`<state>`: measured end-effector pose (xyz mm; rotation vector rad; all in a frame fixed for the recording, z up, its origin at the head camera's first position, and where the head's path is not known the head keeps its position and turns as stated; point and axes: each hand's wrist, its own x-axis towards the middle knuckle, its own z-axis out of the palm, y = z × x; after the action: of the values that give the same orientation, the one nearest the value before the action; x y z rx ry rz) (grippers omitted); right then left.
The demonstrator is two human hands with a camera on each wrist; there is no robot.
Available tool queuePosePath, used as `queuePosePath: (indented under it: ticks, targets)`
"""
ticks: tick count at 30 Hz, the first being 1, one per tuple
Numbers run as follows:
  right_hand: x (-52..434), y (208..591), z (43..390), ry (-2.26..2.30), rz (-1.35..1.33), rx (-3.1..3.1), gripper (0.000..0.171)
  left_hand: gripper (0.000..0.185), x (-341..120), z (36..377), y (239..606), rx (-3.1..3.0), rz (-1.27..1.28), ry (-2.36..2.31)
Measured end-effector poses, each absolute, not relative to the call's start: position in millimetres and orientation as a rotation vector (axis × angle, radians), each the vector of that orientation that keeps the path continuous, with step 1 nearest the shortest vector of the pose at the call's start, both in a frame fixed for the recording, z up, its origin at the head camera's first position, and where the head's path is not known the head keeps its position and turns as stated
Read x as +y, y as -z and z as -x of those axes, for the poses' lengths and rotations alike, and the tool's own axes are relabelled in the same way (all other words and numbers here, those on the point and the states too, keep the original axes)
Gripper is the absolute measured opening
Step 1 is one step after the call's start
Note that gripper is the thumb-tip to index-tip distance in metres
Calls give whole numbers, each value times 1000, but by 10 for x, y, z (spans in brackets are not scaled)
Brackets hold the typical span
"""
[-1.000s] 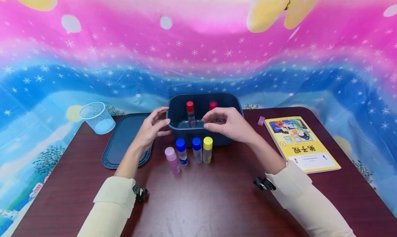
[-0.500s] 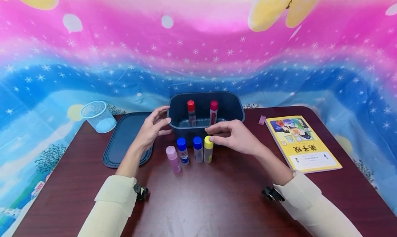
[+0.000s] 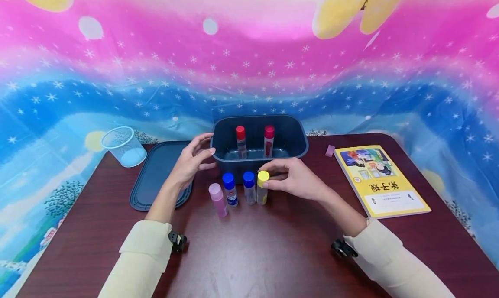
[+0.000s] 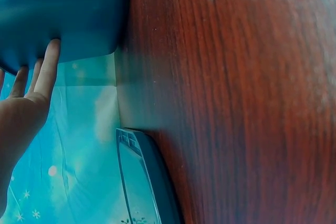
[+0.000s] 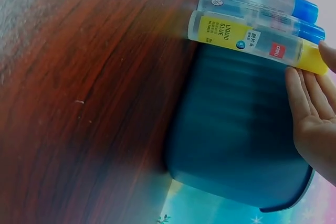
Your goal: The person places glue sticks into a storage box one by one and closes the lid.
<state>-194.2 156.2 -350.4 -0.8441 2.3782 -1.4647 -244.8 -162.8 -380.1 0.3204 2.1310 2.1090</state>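
Yellow-capped glue bottle [image 3: 262, 187], labelled "LIQUID GLUE" with a red deli logo, stands on the tabletop [image 3: 249, 250] just before the dark blue bin [image 3: 298, 144]; the right hand [image 3: 296, 179] pinches its cap. The left hand [image 3: 191, 159] rests straight fingers against the bin's left wall, its grip open, holding nothing.

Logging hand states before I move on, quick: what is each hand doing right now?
Left hand: open, fingers straight against the blue bin.
Right hand: fingers pinch the cap of the yellow-capped glue bottle.
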Motion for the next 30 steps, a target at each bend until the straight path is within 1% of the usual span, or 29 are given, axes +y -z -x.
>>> queuePosePath:
  ticks: [12, 19, 30]
  targets:
    - [1600, 3508, 1935, 1482, 836, 2396, 32, 59, -1622, 2443, 3797, 2119, -310, -2113]
    - [1621, 3445, 1928, 1468, 838, 2424, 34, 58, -1631, 2445, 3797, 2122, -314, -2114]
    - [1708, 3270, 1936, 1586, 865, 2401, 33, 58, -1620, 2458, 3802, 2130, -309, -2103]
